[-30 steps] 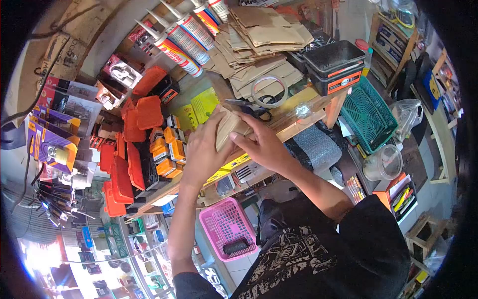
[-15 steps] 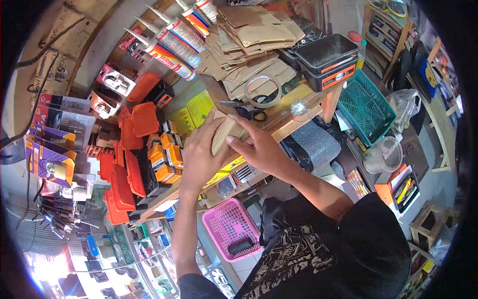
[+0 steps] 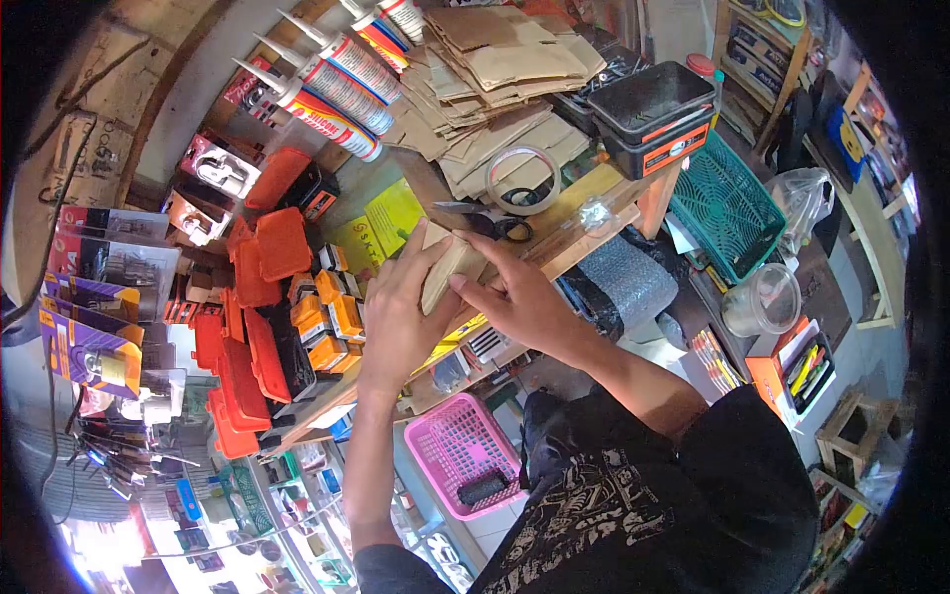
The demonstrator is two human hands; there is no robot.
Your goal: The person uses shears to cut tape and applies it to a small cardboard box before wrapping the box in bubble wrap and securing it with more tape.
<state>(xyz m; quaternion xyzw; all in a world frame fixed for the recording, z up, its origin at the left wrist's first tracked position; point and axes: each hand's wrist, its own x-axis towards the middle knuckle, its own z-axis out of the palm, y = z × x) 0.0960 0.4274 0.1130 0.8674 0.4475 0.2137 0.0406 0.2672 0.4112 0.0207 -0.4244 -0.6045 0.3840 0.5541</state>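
Observation:
A small brown cardboard box [image 3: 450, 275] is between my two hands over the front of the wooden workbench [image 3: 579, 223]. My left hand [image 3: 396, 302] wraps round its left side, with the fingers toward its far end. On the other side, my right hand [image 3: 510, 297] presses thumb and fingers against the box's top and right edge. Just beyond the fingers lie scissors with dark handles [image 3: 510, 226], partly under a roll of clear tape [image 3: 522, 153]. A yellow-green printed sheet [image 3: 391, 218] lies left of the scissors. My hands cover part of the box.
Flattened brown cardboard pieces [image 3: 515, 54] are stacked at the back, beside silicone tubes [image 3: 332, 114]. Orange bins [image 3: 259, 351] and small orange-white boxes [image 3: 332, 312] stand on the left. A black tub [image 3: 653, 109] and a green basket [image 3: 727, 203] are right; a pink basket [image 3: 460, 436] sits below.
The view has shifted slightly, moving the left-hand goods a little left in the picture. Both hands stay on the cardboard box with almost the same grip.

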